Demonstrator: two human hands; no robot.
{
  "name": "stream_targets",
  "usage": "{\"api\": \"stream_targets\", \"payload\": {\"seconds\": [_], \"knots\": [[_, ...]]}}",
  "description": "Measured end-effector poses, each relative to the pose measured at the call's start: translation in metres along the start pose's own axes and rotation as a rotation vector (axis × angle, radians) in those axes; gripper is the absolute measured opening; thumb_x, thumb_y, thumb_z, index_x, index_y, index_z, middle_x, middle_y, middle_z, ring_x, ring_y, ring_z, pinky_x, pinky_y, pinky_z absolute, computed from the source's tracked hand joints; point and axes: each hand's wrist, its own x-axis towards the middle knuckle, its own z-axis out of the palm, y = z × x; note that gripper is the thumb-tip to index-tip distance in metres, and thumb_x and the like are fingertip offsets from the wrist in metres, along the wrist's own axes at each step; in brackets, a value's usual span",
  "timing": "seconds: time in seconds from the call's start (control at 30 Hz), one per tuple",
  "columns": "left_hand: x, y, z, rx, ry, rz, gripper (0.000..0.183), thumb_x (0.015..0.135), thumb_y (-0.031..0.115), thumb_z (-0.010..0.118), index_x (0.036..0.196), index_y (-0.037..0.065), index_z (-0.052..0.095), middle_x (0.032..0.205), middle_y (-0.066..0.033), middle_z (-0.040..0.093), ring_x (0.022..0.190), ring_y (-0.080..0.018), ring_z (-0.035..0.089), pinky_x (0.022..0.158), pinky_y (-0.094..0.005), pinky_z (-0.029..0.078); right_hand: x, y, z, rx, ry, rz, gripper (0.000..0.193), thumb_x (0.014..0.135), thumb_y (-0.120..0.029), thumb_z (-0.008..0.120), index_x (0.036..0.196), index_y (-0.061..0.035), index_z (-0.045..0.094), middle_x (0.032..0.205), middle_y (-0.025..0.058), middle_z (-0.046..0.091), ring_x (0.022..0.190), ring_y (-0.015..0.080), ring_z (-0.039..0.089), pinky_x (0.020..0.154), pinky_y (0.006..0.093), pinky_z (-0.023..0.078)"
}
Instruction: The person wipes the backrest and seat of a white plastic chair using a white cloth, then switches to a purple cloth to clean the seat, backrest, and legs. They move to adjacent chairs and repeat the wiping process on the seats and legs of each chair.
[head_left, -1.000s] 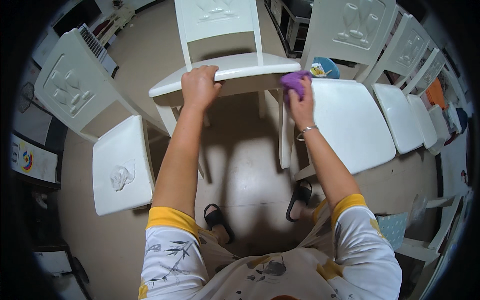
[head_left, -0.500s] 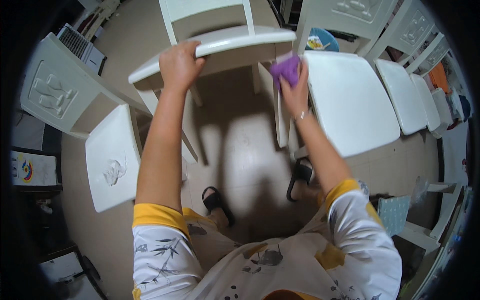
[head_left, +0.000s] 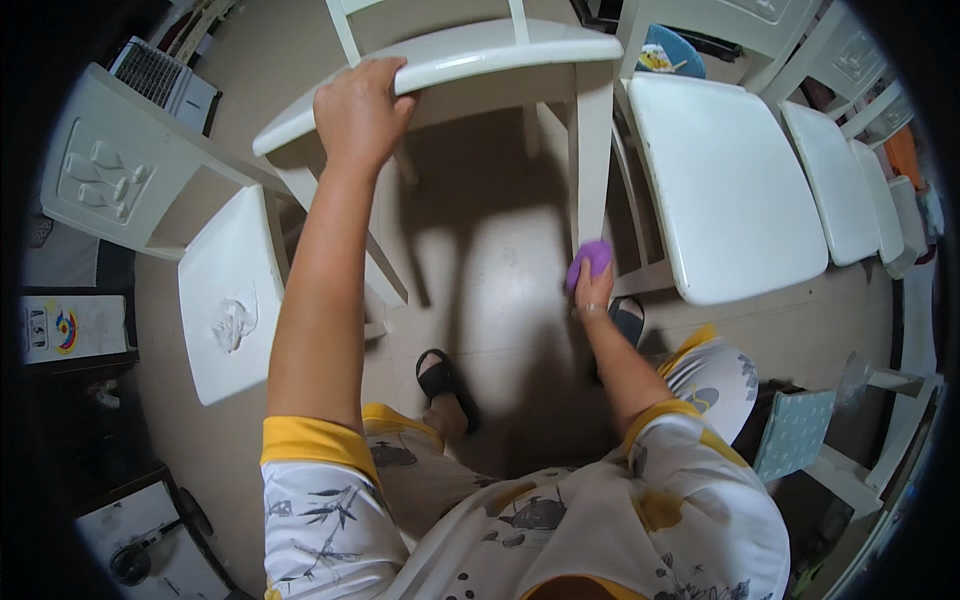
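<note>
Left hand [head_left: 358, 112]: I see its fingers clamped over the white chair [head_left: 450, 60] seat edge, steadying it.
Right hand [head_left: 594, 292]: fingers closed on the purple cloth [head_left: 590, 260], pressed against the chair leg [head_left: 594, 150].

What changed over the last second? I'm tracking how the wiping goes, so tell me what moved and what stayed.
The right hand carried the purple cloth from the front edge of the white chair seat down its front leg, and it is now low on that leg. The left hand kept its grip on the seat's front edge. The neighbouring chairs stayed put.
</note>
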Motion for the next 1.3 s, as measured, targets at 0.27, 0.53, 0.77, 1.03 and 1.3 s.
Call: {"api": "stream_targets", "payload": {"seconds": [0.27,0.53,0.77,1.03,1.3], "knots": [[0.010,-0.003,0.002,-0.014,-0.036,-0.044,0.028,0.069,0.022,0.072,0.097,0.016,0.070,0.087,-0.0020,0.068,0.084,-0.0228,0.064,0.075,-0.0386,0.048,0.065,-0.076,-0.012,0.068,-0.058,-0.162,0.056,0.085,-0.024,0.064,0.133,-0.0056,0.043,0.115,0.0257,0.059,0.107,0.0415,0.057,0.091,0.0437,0.045],[0.000,0.003,-0.002,0.006,-0.023,-0.042,0.030,0.069,0.022,0.072,0.098,0.016,0.070,0.089,-0.0019,0.069,0.086,-0.0226,0.064,0.077,-0.0382,0.047,0.035,-0.020,-0.030,-0.113,-0.171,-0.242,0.061,0.085,-0.028,0.064,0.138,-0.0085,0.040,0.117,0.0249,0.059,0.110,0.0416,0.056,0.093,0.0414,0.045],[0.005,0.001,-0.002,-0.017,-0.005,-0.005,0.031,0.070,0.029,0.074,0.097,0.014,0.070,0.093,-0.0018,0.070,0.087,-0.0218,0.064,0.074,-0.0385,0.048,0.139,-0.232,-0.025,0.196,0.066,-0.567,0.073,0.080,-0.026,0.072,0.137,-0.0003,0.036,0.126,0.0257,0.052,0.116,0.0405,0.051,0.100,0.0417,0.040],[0.007,0.004,-0.008,0.008,-0.073,-0.069,0.034,0.068,0.033,0.075,0.096,0.014,0.071,0.087,-0.0026,0.070,0.083,-0.0235,0.065,0.073,-0.0382,0.049,0.057,-0.106,0.020,-0.166,0.285,-0.490,0.088,0.077,-0.031,0.076,0.145,-0.0065,0.027,0.135,0.0250,0.043,0.121,0.0427,0.045,0.099,0.0462,0.040],[0.006,0.003,-0.008,-0.003,-0.043,-0.025,0.034,0.067,0.031,0.074,0.097,0.014,0.070,0.091,-0.0036,0.070,0.083,-0.0245,0.065,0.073,-0.0383,0.050,-0.008,0.020,-0.003,-0.261,-0.043,-0.265,0.089,0.078,-0.032,0.074,0.144,-0.0010,0.023,0.137,0.0262,0.042,0.126,0.0416,0.041,0.105,0.0472,0.033]]}}
